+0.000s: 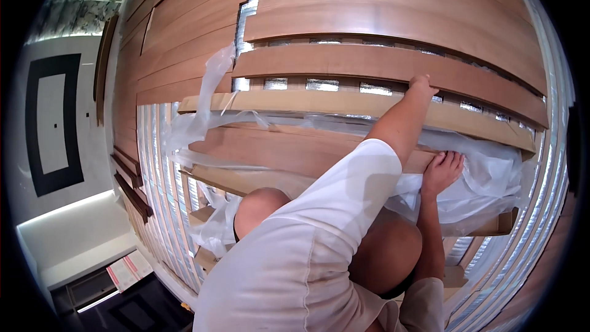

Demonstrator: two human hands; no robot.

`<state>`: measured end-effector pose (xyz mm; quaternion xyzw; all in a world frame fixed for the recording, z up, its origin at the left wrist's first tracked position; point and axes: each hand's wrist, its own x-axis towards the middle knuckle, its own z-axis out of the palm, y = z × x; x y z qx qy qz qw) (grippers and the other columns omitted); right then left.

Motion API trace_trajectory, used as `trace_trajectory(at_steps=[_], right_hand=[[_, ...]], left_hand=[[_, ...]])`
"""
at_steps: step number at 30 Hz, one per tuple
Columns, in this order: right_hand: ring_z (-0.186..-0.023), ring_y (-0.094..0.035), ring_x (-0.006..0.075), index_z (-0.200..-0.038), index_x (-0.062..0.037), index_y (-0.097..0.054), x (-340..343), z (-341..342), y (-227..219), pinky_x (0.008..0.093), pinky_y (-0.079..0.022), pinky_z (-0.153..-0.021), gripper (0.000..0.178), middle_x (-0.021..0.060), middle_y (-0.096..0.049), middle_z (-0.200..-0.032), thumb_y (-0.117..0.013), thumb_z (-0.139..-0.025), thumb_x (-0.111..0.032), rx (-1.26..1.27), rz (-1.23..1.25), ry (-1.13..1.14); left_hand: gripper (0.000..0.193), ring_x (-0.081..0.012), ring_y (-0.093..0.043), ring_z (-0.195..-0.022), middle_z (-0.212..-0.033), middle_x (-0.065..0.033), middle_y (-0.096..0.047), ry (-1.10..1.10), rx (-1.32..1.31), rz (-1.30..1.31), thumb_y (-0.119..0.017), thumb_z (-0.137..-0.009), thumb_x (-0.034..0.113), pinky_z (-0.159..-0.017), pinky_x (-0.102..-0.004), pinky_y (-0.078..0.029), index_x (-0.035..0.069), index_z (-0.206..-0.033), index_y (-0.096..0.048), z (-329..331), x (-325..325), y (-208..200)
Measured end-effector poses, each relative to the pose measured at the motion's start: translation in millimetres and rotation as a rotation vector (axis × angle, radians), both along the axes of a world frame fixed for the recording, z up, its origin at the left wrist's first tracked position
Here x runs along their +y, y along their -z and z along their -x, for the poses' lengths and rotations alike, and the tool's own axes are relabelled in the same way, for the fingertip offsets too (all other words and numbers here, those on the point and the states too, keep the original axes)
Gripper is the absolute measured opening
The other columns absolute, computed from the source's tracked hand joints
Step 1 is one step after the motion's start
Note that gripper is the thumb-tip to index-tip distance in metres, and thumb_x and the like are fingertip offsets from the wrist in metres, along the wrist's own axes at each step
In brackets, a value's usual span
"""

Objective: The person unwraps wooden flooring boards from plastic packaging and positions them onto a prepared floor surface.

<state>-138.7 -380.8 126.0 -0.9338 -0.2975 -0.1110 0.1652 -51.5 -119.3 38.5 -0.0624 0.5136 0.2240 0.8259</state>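
A long reddish-brown wooden floor plank [319, 61] lies crosswise over narrow strips. My left hand [423, 84] reaches across to its near edge, with the fingers closed on that edge. Nearer to me, another floor plank [270, 150] rests in an opened cardboard carton [301, 100] lined with clear plastic wrap [488, 169]. At this plank's right end is my right hand [444, 173], its fingers bent over the end beside the crumpled plastic. The undersides of both grips are hidden.
Laid planks [369, 3] cover the far floor. Silvery underlay [161, 141] and wooden strips show on the left and right. Loose short planks [132, 190] lie at the left, near a white wall with a dark rectangular frame [37, 126]. My knees are close to the carton.
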Motion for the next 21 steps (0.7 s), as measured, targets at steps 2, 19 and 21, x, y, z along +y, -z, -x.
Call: trace_trajectory(at_steps=[2, 19, 21], right_hand=[[-0.128, -0.048, 0.0424, -0.115, 0.0028, -0.065, -2.3, -1.1, 0.9, 0.0551, -0.034, -0.109, 0.032, 0.0203, -0.058, -0.128, -0.053, -0.095, -0.02, 0.0, 0.024, 0.008], [-0.129, -0.049, 0.0419, -0.126, 0.005, -0.058, -18.8, -2.8, 16.2, 0.0516, -0.03, -0.117, 0.039, 0.0259, -0.057, -0.133, -0.052, -0.092, -0.012, 0.071, -0.168, -0.069], [-0.131, -0.048, 0.0424, -0.127, 0.0049, -0.058, -41.4, -5.7, 3.3, 0.0503, -0.03, -0.117, 0.038, 0.0259, -0.056, -0.134, -0.051, -0.091, -0.007, 0.089, -0.197, -0.123]], left_hand=[[0.036, -0.046, -0.06, -0.118, -0.136, -0.0294, -0.052, 0.134, 0.135, 0.019, -0.055, -0.099, 0.013, -0.099, -0.0644, -0.047, -0.002, -0.131, -0.051, 3.1, -3.2, -6.9], [0.024, -0.0373, -0.064, -0.09, -0.102, -0.0181, -0.067, 2.068, 0.078, -2.187, -0.053, -0.091, 0.015, -0.079, -0.0482, -0.054, 0.007, -0.112, -0.063, 371.1, -5.1, -165.3], [0.042, -0.0378, -0.059, -0.114, -0.127, -0.0194, -0.061, 1.845, 0.139, -2.349, -0.06, -0.088, 0.011, -0.099, -0.0456, -0.049, 0.007, -0.13, -0.058, 408.4, -6.4, -146.5]])
